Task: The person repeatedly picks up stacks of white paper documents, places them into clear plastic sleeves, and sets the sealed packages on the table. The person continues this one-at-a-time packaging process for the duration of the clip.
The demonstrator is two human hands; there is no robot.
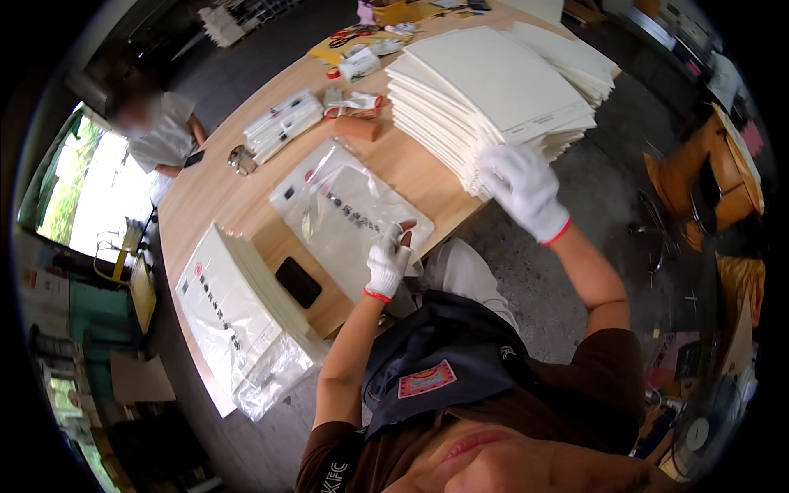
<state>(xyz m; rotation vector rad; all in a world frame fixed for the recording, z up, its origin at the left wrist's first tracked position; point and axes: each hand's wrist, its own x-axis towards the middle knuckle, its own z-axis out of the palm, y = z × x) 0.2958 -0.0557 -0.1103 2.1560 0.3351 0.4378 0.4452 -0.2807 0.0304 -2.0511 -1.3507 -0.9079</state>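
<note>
Clear plastic bags (pixel 349 215) with dark and red print lie flat on the wooden counter (pixel 215 201), right in front of you, between two piles. Your left hand (pixel 386 260), in a white glove that leaves thumb and forefinger tips bare, is over their near right edge. Its bare fingertips are bent close to each other; you cannot tell from this view whether they pinch the plastic.

Your right hand (pixel 524 191), in a white glove with a red cuff, is at the near corner of a tall stack of white sheets (pixel 497 82). Its fingers are curled, but whether they grip any sheet cannot be told. The stack's layers are fanned unevenly, and more white sheets lie just behind it on the right.

To your left you have a pile of filled printed bags (pixel 226 304), with loose, shiny plastic bunched at its near end. A black phone (pixel 298 282) lies between that pile and the flat bags.

Beyond the flat bags sit a reddish-brown block (pixel 357 128), a bundle of white packs (pixel 283 125) and a white box (pixel 359 63). Another person (pixel 163 131) is at the counter's far left edge.
</note>
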